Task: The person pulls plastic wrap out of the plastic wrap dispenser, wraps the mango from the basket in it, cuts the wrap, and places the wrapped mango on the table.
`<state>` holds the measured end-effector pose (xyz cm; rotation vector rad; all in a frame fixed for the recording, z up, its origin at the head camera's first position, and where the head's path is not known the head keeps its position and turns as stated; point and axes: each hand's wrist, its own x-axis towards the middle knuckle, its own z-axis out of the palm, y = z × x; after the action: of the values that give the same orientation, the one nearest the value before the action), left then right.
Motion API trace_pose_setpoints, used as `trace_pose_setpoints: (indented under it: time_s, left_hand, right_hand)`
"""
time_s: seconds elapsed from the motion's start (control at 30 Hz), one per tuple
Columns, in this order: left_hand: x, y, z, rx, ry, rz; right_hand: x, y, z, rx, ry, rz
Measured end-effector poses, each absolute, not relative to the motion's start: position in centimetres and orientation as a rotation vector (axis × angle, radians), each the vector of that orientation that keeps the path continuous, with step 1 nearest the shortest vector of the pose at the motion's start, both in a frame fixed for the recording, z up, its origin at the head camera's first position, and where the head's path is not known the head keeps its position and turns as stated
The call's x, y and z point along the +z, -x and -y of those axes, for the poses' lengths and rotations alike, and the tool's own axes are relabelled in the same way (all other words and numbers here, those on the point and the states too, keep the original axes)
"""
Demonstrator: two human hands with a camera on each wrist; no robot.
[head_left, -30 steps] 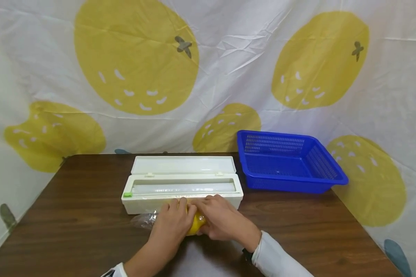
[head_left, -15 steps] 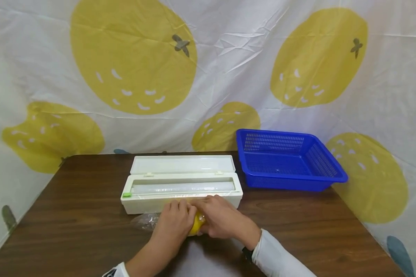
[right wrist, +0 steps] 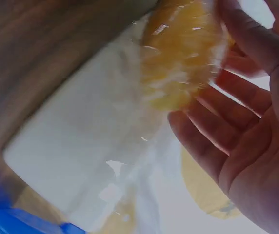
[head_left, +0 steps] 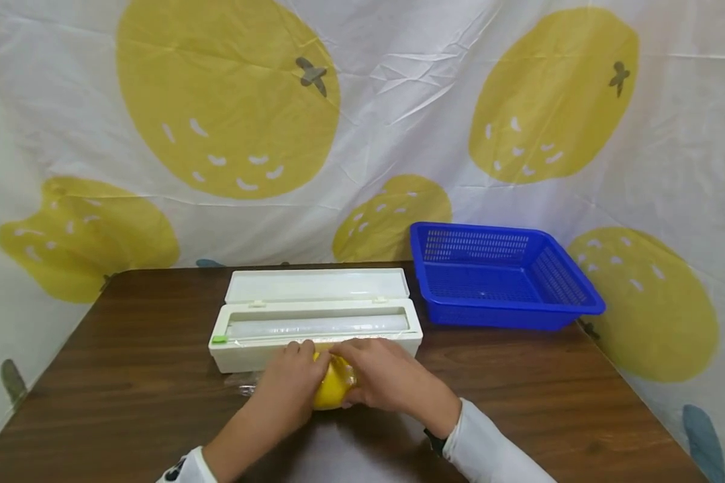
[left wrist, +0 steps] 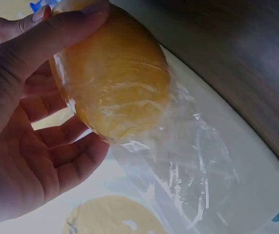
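The left wrist view shows your left hand (head_left: pixel 286 386) holding a yellow fruit (head_left: pixel 332 386) sheathed in clear plastic film (left wrist: pixel 198 165): your thumb lies across the top of the fruit and the fingers curve in around its side, partly spread. Your right hand (head_left: pixel 389 376) grips the same fruit from the other side, thumb on it, fingers bent and reaching to its lower end. Neither of your hands is wide; both are drawn in to the fruit's girth, and their thumbs come close together in the head view.

The fruit sits between your hands, just on the near side of the white film dispenser (head_left: pixel 235 360); whether its underside meets the desk (head_left: pixel 127 376) is hard to tell, as your hands hide part of it. Loose film trails from the fruit beside your left hand, creased and shiny. The dispenser's lid (head_left: pixel 317 286) is swung back, with the film roll (head_left: pixel 326 326) showing inside, and a blue basket (head_left: pixel 501 315) stands to its right.

Compared with half a second ago, your left hand has shifted a little to the left, so you see more of the fruit between your hands, and less of the loose film shows beyond it.
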<state>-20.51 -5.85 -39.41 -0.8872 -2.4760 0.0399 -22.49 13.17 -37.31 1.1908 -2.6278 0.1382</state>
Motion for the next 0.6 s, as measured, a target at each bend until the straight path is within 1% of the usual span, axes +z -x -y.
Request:
trace_pose_setpoints:
  time_s: [0.3, 0.6]
  left_hand:
    - [-38.9, 21.4, 6.8, -0.165, 0.926, 2.57]
    - [-38.7, 22.1, 7.2, -0.384, 0.957, 2.666]
  right_hand:
    - [-36.7, 21.0, -12.8, -0.129, -1.161, 2.527]
    - [-37.0, 20.6, -12.6, -0.177, -1.152, 2.537]
